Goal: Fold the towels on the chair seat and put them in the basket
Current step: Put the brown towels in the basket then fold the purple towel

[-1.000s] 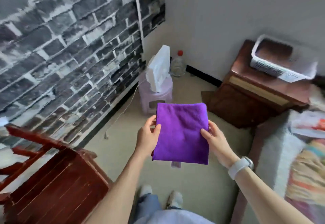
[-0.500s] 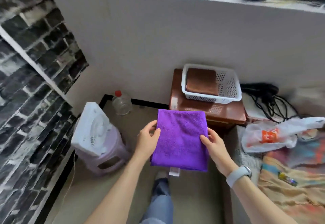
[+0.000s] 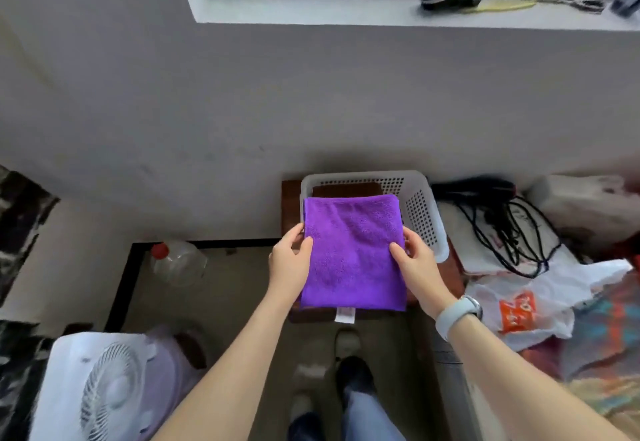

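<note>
Towel [image 3: 353, 250] folded flat, pinched at its side edges by left hand [image 3: 289, 260] and right hand [image 3: 415, 264], held level over basket [image 3: 420, 212], presumably so it drops in without unfolding.

The white basket [image 3: 420, 219] is open on top, with a wall close behind and black cords [image 3: 502, 229] beside it.

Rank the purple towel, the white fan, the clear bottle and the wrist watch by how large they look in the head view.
1. white fan, partly cut off and nearest the camera, so its lead is unsure
2. purple towel
3. clear bottle
4. wrist watch
</note>
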### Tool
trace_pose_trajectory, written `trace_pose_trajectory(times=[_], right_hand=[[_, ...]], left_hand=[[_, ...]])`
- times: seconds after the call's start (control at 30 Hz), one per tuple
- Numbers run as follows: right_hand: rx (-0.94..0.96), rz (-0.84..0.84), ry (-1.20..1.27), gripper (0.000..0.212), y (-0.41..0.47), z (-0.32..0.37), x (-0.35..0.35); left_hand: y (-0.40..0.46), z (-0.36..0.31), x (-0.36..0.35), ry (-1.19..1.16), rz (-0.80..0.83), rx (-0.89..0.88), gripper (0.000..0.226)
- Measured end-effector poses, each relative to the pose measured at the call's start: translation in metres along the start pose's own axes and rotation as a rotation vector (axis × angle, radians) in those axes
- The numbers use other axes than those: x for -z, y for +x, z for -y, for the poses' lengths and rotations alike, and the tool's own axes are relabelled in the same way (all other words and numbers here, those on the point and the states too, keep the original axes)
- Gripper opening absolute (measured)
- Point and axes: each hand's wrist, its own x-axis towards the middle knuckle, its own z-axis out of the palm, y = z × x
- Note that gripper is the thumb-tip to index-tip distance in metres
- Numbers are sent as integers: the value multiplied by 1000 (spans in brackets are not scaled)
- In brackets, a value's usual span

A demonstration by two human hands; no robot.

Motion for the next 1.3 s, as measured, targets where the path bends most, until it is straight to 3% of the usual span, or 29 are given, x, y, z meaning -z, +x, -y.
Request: trace_pose_trajectory(times=[0.33, 0.43, 0.5, 0.57, 0.63, 0.7, 0.9, 1.3], right_hand=[[-89, 99, -79, 33, 132, -42, -5], [-135, 90, -218, 47, 137, -54, -6], [15, 20, -421, 50, 130, -55, -4], [311, -28, -695, 48, 128, -53, -5], [553, 69, -924, 50, 134, -55, -11], [625, 195, -1072, 52, 142, -54, -19], [408, 312, -1103, 58, 181, -84, -26], [411, 376, -1067, 55, 179, -68, -25]], left_hand=[[96, 16, -63, 128, -111, 179, 39], [96, 23, -80, 317, -222, 60, 41], [89, 23, -91, 511, -257, -172, 44], [86, 29, -102, 745, -179, -368, 48], [93, 37, -110, 895, -50, -360, 53], [105, 44, -108, 952, 27, -257, 57], [141, 61, -114, 1071, 20, -253, 60], [138, 45, -109, 1184, 54, -270, 57]])
